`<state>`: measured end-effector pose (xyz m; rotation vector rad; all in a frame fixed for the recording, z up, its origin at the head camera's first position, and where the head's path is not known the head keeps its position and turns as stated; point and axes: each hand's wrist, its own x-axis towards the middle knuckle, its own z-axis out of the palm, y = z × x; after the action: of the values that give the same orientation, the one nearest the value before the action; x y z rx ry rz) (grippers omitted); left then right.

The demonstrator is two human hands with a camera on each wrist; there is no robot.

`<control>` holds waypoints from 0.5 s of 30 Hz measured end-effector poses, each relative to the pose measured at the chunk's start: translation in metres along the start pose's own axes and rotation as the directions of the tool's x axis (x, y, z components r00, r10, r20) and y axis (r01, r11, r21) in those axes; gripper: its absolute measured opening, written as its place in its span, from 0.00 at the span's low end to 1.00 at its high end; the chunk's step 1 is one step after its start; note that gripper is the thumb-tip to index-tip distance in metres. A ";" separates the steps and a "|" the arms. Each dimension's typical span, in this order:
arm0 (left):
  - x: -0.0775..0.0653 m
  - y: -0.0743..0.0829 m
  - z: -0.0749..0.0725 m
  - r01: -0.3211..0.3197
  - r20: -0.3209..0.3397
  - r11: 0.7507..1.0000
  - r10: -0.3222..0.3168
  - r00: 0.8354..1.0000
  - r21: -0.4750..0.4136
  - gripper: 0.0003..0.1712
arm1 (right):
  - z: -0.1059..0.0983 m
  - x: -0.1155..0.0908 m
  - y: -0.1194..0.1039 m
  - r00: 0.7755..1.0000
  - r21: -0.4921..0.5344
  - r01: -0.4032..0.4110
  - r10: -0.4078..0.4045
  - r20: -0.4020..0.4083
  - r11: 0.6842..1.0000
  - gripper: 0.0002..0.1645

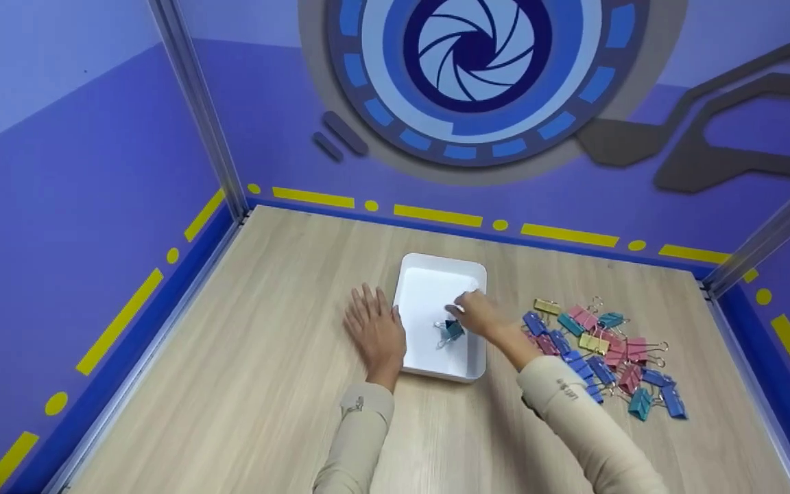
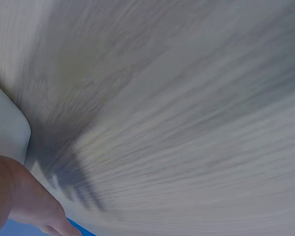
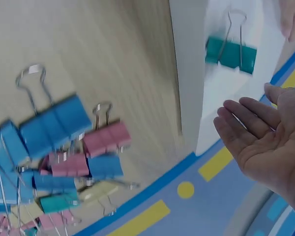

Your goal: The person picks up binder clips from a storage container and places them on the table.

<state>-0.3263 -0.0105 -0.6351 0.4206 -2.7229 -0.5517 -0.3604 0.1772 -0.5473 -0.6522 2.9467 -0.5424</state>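
Note:
A white rectangular tray (image 1: 429, 261) lies on the wooden table. Inside it is a teal binder clip (image 1: 452, 331) with wire handles, blurred in the head view; the right wrist view also has this teal clip (image 3: 231, 54). My right hand (image 1: 481, 315) is over the tray's right side, just beyond the clip. In the right wrist view the right hand (image 3: 265, 132) has its fingers extended and apart from the clip, holding nothing. Spread fingers mark my left hand (image 1: 376, 336), which lies against the tray's left side; the left wrist view catches only part of the left hand (image 2: 29, 196).
Right of the tray lies a loose pile of several binder clips (image 1: 594, 343) in blue, pink, teal and yellow, some overlapping. Purple walls with yellow dashes (image 1: 436, 215) bound the table at the back and sides. Metal posts (image 1: 206, 116) stand at the corners.

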 end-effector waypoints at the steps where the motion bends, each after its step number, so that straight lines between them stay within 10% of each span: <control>1: 0.000 0.000 0.000 0.000 0.001 1.000 0.000 1.000 0.003 0.32 | 0.006 -0.001 -0.004 1.000 -0.013 -0.013 0.014 0.008 1.000 0.21; 15: 0.000 -0.001 0.001 0.009 0.016 1.000 -0.008 1.000 -0.019 0.32 | 0.017 -0.029 -0.028 0.985 -0.204 -0.073 0.103 0.139 0.976 0.10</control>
<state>-0.3263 -0.0105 -0.6363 0.4249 -2.7300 -0.5859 -0.3202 0.1602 -0.5536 -0.5486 2.8927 -0.1845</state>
